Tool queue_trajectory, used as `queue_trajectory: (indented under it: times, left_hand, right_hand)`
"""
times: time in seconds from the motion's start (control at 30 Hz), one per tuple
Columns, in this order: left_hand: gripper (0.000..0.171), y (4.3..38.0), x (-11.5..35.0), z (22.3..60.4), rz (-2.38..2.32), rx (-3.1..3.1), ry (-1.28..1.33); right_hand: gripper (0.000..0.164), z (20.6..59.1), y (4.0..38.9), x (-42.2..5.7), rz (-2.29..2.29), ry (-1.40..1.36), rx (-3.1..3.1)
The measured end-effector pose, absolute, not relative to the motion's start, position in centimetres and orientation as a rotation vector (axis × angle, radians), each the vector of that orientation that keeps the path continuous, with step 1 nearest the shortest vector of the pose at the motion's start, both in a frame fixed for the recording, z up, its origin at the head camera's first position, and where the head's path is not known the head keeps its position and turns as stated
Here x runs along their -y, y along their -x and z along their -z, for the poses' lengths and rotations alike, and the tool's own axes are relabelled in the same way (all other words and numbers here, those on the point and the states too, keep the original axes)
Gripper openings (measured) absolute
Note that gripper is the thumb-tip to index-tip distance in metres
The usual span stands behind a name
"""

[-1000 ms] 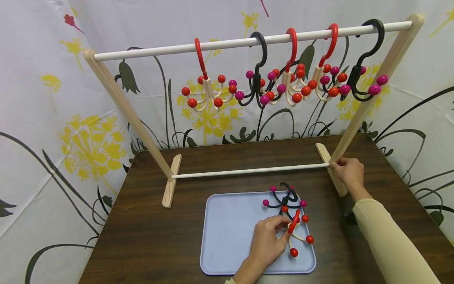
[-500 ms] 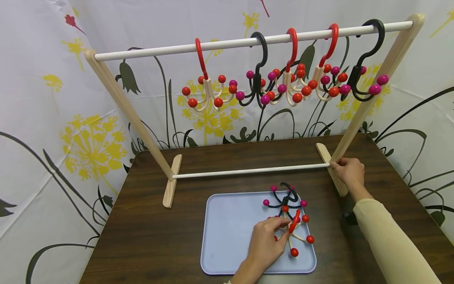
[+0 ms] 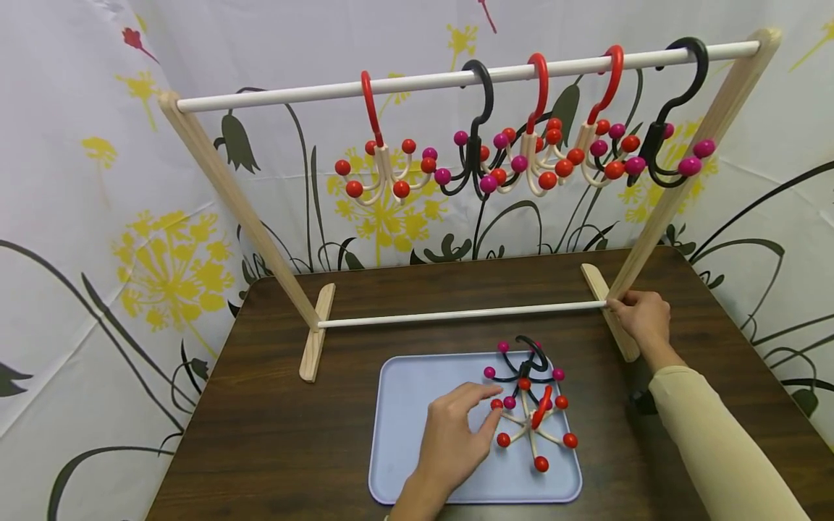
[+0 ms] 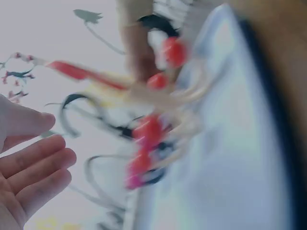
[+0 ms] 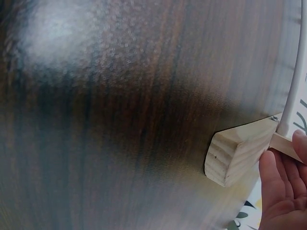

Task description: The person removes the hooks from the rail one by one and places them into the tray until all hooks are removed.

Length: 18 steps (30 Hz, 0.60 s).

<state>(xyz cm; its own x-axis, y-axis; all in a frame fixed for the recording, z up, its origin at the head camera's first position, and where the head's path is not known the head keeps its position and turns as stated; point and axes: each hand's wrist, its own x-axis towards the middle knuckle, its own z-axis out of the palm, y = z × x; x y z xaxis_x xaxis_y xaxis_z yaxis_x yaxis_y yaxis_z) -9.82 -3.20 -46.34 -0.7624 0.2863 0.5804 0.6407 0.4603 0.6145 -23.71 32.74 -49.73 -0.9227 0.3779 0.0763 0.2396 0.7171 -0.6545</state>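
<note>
My left hand [image 3: 452,438] is over the blue-grey tray [image 3: 407,427], thumb and fingers apart with nothing between them. Just right of its fingertips, a cream multi-arm hanger [image 3: 533,425] with red ball tips and a red hook stands on the tray, hook up. Behind it, partly overlapped, lies a black hanger [image 3: 524,370] with magenta balls. In the left wrist view the cream hanger [image 4: 153,96] is blurred, apart from the spread fingers [image 4: 43,172]. My right hand [image 3: 643,320] grips the foot of the right wooden post [image 3: 641,246] of the garment rack, where the lower white bar [image 3: 462,315] joins.
Several hangers with red or black hooks, one a black hanger [image 3: 474,152], hang from the upper white bar [image 3: 417,83]. The rack's wooden feet, such as the left foot [image 3: 317,333], stand on the dark wood table [image 3: 260,434]. A floral curtain [image 3: 65,289] hangs behind.
My left hand has let go of the cream hanger's red hook and moved left, its fingers spreading. The hanger stays in place on the tray. My right hand has not moved.
</note>
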Motion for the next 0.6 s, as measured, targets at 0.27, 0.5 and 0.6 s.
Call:
queue_trajectory:
  times: [0.27,0.5,0.6]
  left_hand:
    - [0.025,14.2,8.6,40.0,1.207,2.059,0.718]
    - [0.019,17.9,12.4,32.5,1.26,1.824,0.724]
    - [0.02,19.1,13.0,29.3,1.237,1.788,0.693]
  right_hand:
    - [0.032,49.6,23.6,-32.8,-0.982,0.485,2.717]
    - [0.032,49.6,23.6,-32.7,-0.984,0.486,2.717]
    - [0.032,49.6,23.5,-32.6,-0.989,0.475,2.715]
